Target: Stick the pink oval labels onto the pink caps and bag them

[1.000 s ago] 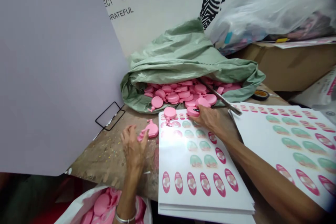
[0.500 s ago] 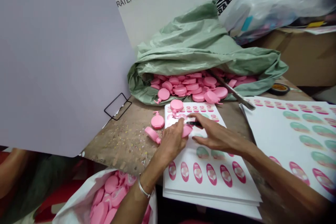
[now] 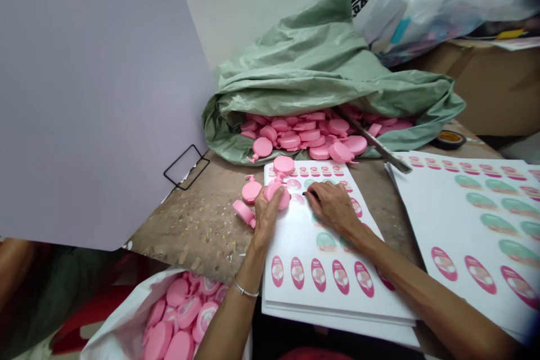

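From the head camera, the left hand (image 3: pixel 265 211) is closed around a pink piece (image 3: pixel 277 197), thumb across its round face, at the left edge of the label sheets (image 3: pixel 293 233). The right hand (image 3: pixel 335 209) is down over the sheets, fingers drawn together on a small dark object (image 3: pixel 305 194) near the round pink labels (image 3: pixel 294 184). Half a second ago the right hand was spread open right by the piece; now the hands stand apart, which seems to leave the right free to work at the labels. Two loose pieces (image 3: pixel 252 192) lie on the desk (image 3: pixel 185 225) beside the left hand, more fill the green sack (image 3: pixel 312 50) behind, and a white bag (image 3: pixel 120 315) below holds others, some labelled
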Action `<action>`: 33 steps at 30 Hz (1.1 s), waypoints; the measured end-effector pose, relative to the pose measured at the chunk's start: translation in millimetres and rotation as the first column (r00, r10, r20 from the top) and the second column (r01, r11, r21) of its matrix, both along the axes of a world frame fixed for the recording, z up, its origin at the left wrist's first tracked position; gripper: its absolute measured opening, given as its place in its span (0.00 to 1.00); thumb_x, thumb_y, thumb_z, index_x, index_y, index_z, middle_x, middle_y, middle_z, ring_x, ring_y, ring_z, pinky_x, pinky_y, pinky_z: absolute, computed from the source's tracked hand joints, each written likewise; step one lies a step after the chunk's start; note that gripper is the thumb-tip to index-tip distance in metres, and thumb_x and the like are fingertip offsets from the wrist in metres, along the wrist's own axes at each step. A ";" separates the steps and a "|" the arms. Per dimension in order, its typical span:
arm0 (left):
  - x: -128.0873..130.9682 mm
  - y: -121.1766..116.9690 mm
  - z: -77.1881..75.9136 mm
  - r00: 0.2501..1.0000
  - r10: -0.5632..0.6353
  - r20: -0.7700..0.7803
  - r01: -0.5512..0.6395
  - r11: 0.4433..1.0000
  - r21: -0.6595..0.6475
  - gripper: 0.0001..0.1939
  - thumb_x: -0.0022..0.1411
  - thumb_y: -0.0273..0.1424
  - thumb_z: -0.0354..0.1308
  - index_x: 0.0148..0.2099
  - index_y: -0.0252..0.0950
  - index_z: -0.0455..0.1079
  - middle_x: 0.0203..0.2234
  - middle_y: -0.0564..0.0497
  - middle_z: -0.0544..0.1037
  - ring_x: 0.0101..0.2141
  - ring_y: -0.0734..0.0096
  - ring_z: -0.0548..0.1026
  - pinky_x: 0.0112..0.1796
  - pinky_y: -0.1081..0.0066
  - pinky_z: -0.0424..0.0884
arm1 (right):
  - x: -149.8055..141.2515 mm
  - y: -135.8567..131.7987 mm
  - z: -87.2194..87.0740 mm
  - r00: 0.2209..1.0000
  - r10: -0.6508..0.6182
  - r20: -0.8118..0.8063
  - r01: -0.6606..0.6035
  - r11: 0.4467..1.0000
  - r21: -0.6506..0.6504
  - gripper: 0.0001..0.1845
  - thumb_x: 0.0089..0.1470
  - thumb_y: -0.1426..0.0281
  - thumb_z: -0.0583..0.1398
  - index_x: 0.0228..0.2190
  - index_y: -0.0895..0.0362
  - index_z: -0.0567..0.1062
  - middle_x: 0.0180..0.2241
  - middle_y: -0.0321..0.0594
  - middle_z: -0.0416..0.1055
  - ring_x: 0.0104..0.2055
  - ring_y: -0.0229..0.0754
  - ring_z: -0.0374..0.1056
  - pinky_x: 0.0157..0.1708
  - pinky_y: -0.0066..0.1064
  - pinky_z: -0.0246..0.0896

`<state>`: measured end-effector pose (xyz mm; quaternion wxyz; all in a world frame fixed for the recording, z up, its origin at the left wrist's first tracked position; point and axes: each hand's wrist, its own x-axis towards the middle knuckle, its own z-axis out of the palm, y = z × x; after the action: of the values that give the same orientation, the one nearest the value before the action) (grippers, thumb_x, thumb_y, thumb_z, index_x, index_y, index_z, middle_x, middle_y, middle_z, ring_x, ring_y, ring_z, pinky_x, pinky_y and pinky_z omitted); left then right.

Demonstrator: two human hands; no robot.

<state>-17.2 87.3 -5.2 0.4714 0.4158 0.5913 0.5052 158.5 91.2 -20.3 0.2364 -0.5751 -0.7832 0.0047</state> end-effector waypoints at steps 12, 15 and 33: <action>-1.6 -2.0 -2.9 0.999 -0.007 0.047 0.010 0.999 -0.053 0.24 0.55 0.49 0.60 0.44 0.35 0.71 0.33 0.50 0.73 0.37 0.66 0.71 0.40 0.69 0.69 | 0.5 7.8 -2.2 0.997 -0.015 -0.072 0.012 0.999 -0.045 0.10 0.55 0.62 0.57 0.30 0.57 0.72 0.27 0.42 0.73 0.31 0.45 0.66 0.37 0.36 0.52; -0.7 -2.9 -3.4 0.994 0.005 0.107 0.001 0.998 -0.055 0.25 0.56 0.48 0.59 0.49 0.36 0.69 0.37 0.48 0.75 0.41 0.65 0.73 0.41 0.69 0.70 | -2.0 5.9 0.9 0.993 -0.013 -0.121 0.011 1.000 -0.012 0.13 0.54 0.59 0.59 0.28 0.56 0.72 0.26 0.41 0.73 0.30 0.44 0.66 0.37 0.36 0.54; 8.8 -25.5 43.0 0.772 -0.132 0.622 0.161 0.987 0.009 0.29 0.64 0.52 0.48 0.47 0.30 0.71 0.42 0.39 0.78 0.42 0.55 0.78 0.37 0.59 0.78 | -19.8 -20.3 85.1 0.646 0.058 -0.761 -0.225 0.967 -0.117 0.10 0.51 0.62 0.64 0.34 0.53 0.82 0.35 0.38 0.80 0.37 0.46 0.76 0.36 0.36 0.73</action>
<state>-8.5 61.8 37.8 0.6865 0.2610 0.3803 0.5622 138.7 70.9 64.8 0.4785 -0.4790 -0.6531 0.3393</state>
